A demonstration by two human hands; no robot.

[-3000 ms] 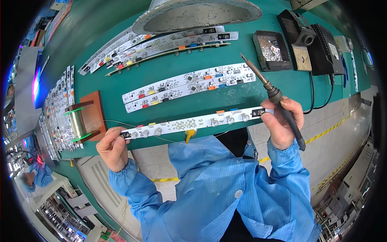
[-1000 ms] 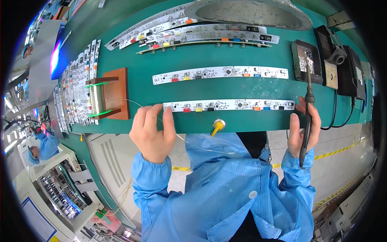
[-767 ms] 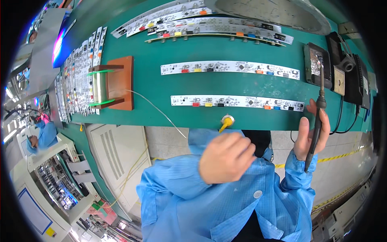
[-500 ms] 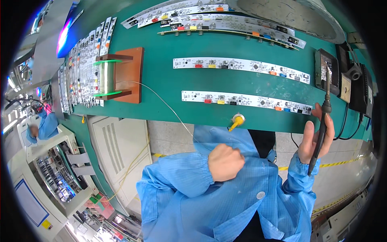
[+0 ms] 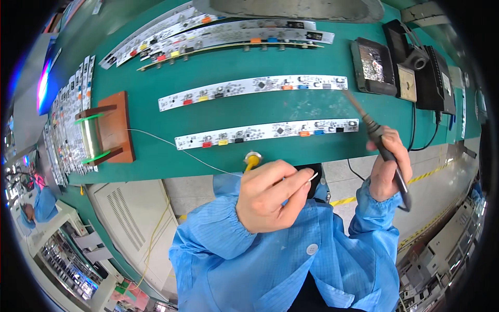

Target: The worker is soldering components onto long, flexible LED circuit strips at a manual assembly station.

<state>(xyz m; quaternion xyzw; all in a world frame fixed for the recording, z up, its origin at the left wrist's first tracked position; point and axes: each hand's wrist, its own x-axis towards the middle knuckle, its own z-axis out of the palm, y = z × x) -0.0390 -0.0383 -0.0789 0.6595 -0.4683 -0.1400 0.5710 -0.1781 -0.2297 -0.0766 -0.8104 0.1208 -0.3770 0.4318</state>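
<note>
1. Black-handled soldering iron with a long metal tip [image 5: 371,125] in the right hand [image 5: 389,162], thumb and fingers closed around the handle; tip slanting up and left, close by the right end of the farther long white circuit board [image 5: 253,92], contact impossible to judge.

2. In the left hand [image 5: 273,197], thumb and fingertips pinching a thin silver wire [image 5: 210,166], pale end poking out past the fingers; probably one length with the strand from the spool, though hidden within the hand.

3. Advisable, by judgement: keep the wire's free end short and straight, draw slack gently, and steer the presumably hot tip clear of fingers, cuffs and wire until properly lined up.

4. Left forearm angled across the torso in a loose blue sleeve [image 5: 213,223], back of the hand uppermost, at the bench's near edge; right wrist raised, fingers pointing up and left.

5. On the green bench [image 5: 223,117], between farther board and near edge: nearer long white circuit board [image 5: 267,133], component side up, untouched by either hand.

6. Farther out: green-flanged spool [image 5: 92,139] on a brown stand [image 5: 117,125] at left; square black tray of metallic scraps [image 5: 378,87] at upper right.
</note>
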